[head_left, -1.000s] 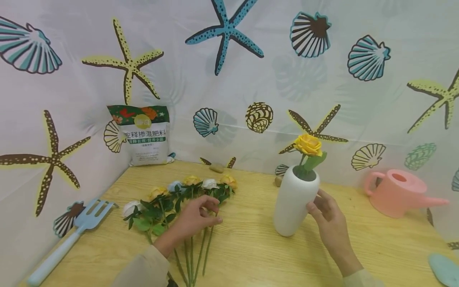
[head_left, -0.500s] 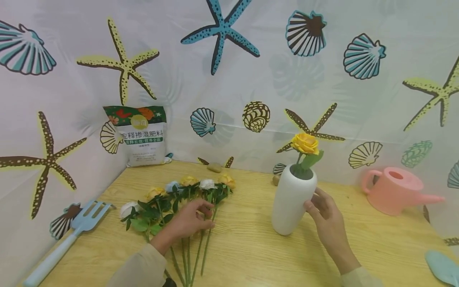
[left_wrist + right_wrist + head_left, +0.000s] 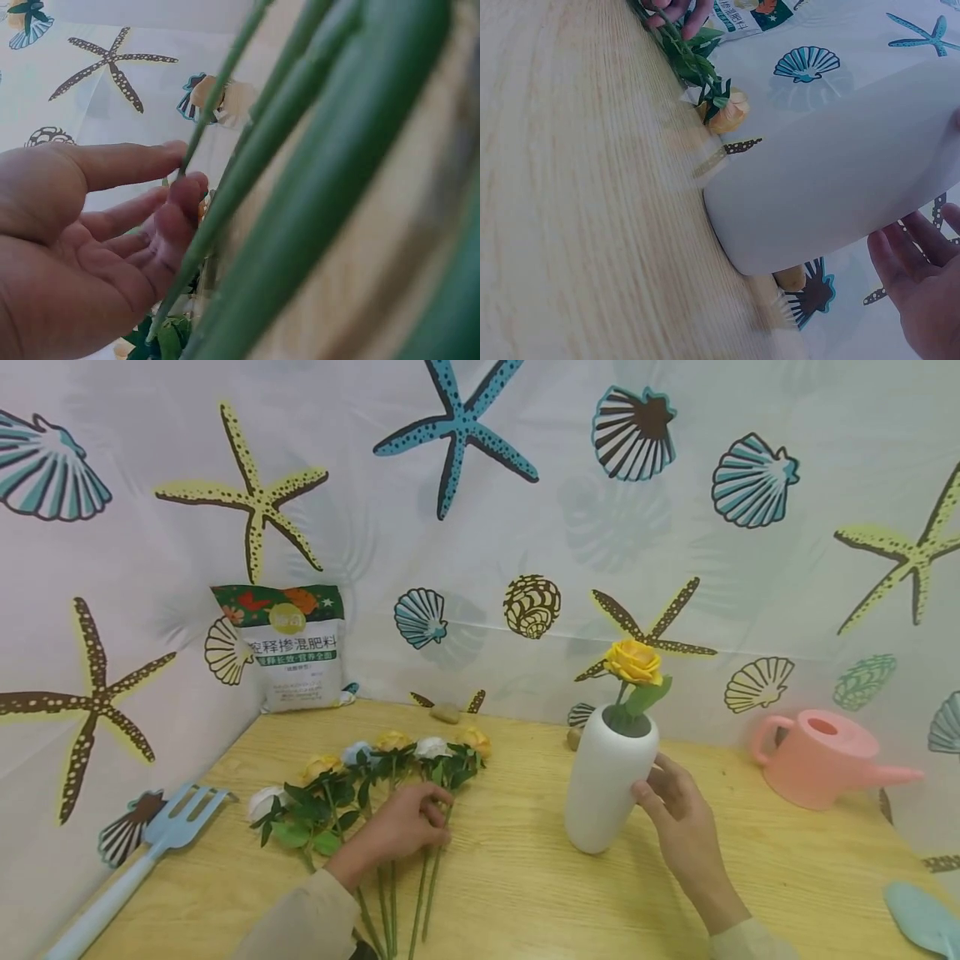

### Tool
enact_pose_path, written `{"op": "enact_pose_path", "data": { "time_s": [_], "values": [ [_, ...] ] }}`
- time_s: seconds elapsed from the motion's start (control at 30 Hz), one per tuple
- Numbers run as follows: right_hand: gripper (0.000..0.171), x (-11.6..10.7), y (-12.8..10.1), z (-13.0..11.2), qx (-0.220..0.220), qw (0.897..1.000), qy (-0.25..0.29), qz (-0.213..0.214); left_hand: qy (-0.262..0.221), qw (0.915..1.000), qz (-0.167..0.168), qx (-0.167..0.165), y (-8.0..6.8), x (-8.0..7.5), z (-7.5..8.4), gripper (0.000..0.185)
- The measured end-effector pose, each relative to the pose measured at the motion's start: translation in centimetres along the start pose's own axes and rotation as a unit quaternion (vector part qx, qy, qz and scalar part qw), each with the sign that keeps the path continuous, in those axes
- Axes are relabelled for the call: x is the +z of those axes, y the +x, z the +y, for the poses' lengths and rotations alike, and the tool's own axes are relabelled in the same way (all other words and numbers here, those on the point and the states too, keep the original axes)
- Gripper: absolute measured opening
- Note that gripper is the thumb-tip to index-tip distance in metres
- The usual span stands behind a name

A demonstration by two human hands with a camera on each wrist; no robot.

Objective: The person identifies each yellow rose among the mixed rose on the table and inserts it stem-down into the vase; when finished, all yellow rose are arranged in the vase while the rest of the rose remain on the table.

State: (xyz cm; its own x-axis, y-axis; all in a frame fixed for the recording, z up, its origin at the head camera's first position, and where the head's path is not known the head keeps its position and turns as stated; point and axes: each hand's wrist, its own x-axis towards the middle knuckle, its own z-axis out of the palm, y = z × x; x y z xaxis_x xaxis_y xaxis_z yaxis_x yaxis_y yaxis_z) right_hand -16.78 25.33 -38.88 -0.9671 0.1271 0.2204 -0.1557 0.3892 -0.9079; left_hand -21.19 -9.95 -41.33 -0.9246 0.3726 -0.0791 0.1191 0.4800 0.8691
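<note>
1. Behind your worktop [image 3: 517, 877] hangs a pale cloth [image 3: 360, 435] printed with starfish and shells, and a bag with a green top [image 3: 292, 652] stands at the far left corner
2. Your left hand [image 3: 405, 822] reaches over the left half of the worktop, thumb and a fingertip pinching a thin flower stem [image 3: 217, 90]; the left wrist view shows thicker, blurred stems close in front of the lens
3. Around that hand lie your loose flowers [image 3: 341, 789], in white, yellow and pale blue, with the blooms toward the far edge and the stems running toward the near edge
4. Your right hand [image 3: 678, 822] grips the white vase [image 3: 603, 793] right of the middle, thumb on the near side and fingers behind; you cannot tell whether the base rests fully flat
5. Inside the vase one yellow rose [image 3: 633, 662] rises above the mouth, a green leaf beside it
6. Along your left edge lies a pale blue garden fork [image 3: 152, 856], tines toward the far edge
7. Near your far right corner stands a pink watering can [image 3: 821, 768], spout pointing right; a pale blue-green tool [image 3: 918, 910] shows partly at the right edge, nearer you
</note>
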Motion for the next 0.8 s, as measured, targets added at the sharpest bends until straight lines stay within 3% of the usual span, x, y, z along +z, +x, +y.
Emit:
{"op": "enact_pose_path", "data": {
  "time_s": [0.2, 0.33, 0.6, 0.8],
  "values": [
    [0.054, 0.0, 0.1, 0.0, -0.007, 1.000, 0.001, 0.000, -0.105, 0.9943, -0.011, -0.019, 0.2, -0.1, 0.4, 0.049],
    [0.054, 0.0, 0.2, 0.1, -0.011, 1.000, -0.003, 0.000, -0.144, 0.9895, -0.006, 0.001, -0.1, -0.4, 1.6, 0.051],
    [0.053, -0.1, 0.2, 0.0, -0.013, 1.000, -0.003, -0.002, -0.226, 0.9722, 0.026, 0.054, 0.1, -0.7, 5.7, 0.057],
    [0.052, -0.1, 0.1, 0.0, -0.026, 1.000, 0.000, 0.003, -0.287, 0.9499, 0.075, 0.098, 1.4, 0.1, 9.3, 0.059]
  ]
}}
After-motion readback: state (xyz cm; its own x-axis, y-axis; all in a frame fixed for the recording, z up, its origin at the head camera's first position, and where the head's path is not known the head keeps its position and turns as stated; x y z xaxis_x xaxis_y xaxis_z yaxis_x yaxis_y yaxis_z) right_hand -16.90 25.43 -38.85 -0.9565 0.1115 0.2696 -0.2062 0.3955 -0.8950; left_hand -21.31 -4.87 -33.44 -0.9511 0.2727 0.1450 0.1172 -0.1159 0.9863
